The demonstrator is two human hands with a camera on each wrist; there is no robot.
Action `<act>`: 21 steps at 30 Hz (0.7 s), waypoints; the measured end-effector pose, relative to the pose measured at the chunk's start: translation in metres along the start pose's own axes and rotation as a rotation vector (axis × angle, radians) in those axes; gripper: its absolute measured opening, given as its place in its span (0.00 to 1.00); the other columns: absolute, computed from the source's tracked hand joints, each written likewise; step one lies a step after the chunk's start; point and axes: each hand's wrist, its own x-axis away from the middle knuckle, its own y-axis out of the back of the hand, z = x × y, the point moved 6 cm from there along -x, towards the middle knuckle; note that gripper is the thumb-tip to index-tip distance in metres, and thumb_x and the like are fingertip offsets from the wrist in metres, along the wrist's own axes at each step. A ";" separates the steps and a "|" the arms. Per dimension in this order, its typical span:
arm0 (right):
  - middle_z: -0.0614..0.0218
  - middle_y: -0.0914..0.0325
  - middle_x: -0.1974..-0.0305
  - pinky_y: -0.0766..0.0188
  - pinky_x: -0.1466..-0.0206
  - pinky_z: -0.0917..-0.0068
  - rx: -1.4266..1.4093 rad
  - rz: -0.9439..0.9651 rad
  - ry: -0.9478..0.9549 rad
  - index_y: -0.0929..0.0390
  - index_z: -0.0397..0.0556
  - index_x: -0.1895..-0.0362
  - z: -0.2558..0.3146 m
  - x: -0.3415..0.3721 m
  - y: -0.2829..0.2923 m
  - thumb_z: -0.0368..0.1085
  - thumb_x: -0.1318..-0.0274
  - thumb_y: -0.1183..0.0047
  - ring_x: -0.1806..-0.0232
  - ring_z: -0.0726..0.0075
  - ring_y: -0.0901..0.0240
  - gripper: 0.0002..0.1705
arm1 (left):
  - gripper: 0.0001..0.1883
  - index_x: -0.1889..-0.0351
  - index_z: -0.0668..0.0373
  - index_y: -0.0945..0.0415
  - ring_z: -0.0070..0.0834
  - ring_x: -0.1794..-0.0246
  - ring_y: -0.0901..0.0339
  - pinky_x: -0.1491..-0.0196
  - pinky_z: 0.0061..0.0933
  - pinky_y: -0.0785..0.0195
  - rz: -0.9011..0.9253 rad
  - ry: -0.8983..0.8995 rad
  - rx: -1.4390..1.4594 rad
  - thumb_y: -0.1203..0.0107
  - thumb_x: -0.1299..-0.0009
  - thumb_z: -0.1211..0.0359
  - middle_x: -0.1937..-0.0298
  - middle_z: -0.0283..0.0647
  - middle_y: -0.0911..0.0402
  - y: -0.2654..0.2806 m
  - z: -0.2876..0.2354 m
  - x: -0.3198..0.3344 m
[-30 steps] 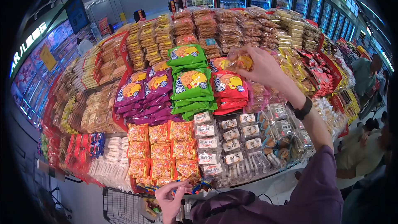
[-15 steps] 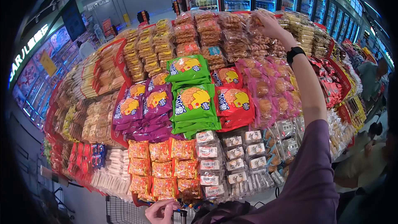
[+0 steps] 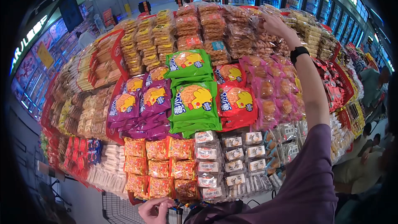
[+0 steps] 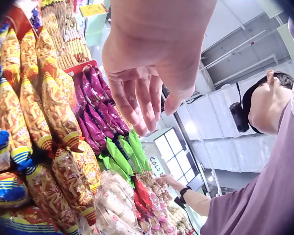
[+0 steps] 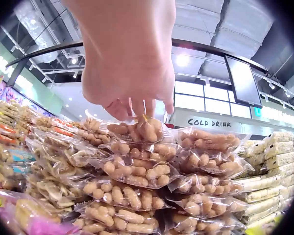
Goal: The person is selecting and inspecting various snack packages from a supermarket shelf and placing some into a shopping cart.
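Well, the clear bag of knobbly brown snacks (image 5: 137,129) tops its stack on the display's far side. The right hand (image 5: 130,63) has its fingers down on it; whether they grip, I can't tell. The left hand (image 3: 156,210), released, hangs loosely curled near the orange snack packets (image 3: 159,169).

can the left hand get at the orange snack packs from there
Probably yes: the left hand hangs open close to the nearest row of orange snack packs, with nothing visible blocking it.

Green (image 3: 193,102), purple (image 3: 155,97) and red (image 3: 236,102) packets with yellow chick prints, black wristband (image 3: 299,53), plain purple sleeve (image 3: 309,170)
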 end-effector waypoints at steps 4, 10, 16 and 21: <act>0.44 0.23 0.52 0.32 0.48 0.50 0.061 -0.207 0.053 0.32 0.46 0.43 0.022 -0.022 0.003 0.43 0.39 0.57 0.48 0.40 0.28 0.23 | 0.07 0.58 0.69 0.19 0.20 0.73 0.21 0.73 0.15 0.32 -0.016 0.019 -0.010 0.44 0.31 0.76 0.71 0.40 0.17 0.000 -0.001 -0.003; 0.51 0.21 0.55 0.31 0.49 0.48 -0.020 -0.344 0.185 0.29 0.50 0.43 0.063 -0.066 -0.022 0.46 0.37 0.54 0.48 0.43 0.27 0.23 | 0.06 0.59 0.69 0.19 0.22 0.72 0.20 0.68 0.19 0.28 -0.061 -0.005 -0.014 0.43 0.33 0.78 0.71 0.40 0.17 0.004 -0.018 0.002; 0.54 0.20 0.56 0.32 0.48 0.52 0.030 -0.132 0.091 0.23 0.50 0.48 0.080 -0.084 -0.044 0.46 0.35 0.56 0.50 0.42 0.27 0.19 | 0.07 0.59 0.71 0.21 0.27 0.69 0.20 0.62 0.26 0.25 -0.128 -0.036 -0.049 0.44 0.33 0.78 0.65 0.45 0.18 0.029 -0.003 0.010; 0.54 0.34 0.36 0.41 0.35 0.54 0.169 -0.250 0.085 0.33 0.55 0.37 0.069 -0.097 -0.061 0.52 0.30 0.66 0.34 0.45 0.40 0.25 | 0.09 0.67 0.75 0.21 0.33 0.76 0.18 0.69 0.28 0.24 -0.236 -0.121 0.000 0.48 0.31 0.76 0.75 0.49 0.18 0.037 -0.008 0.013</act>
